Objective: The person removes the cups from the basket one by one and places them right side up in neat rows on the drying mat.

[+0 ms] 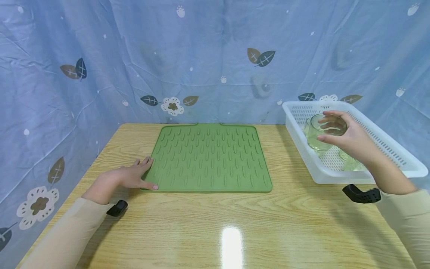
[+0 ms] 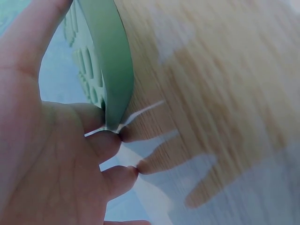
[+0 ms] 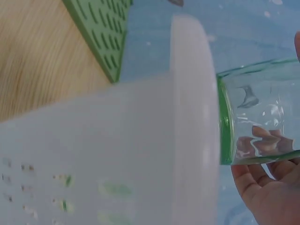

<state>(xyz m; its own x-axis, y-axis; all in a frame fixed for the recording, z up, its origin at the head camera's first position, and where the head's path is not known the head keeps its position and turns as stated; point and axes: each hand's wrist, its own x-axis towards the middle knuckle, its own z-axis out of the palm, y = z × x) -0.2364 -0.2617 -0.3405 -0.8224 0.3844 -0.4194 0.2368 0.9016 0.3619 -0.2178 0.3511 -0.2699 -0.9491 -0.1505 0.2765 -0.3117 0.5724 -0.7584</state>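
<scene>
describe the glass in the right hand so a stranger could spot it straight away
At the right side of the wooden table sits a white plastic basket. Over it, the right hand grips a clear, green-tinted glass. Other glassware lies inside the basket, but this is the only piece in a hand.

A creased blue cloth hung across the far side and down the left and right, printed with white flowers and brown and dark leaves. The wood-grained tabletop carried a bright reflection near.
</scene>
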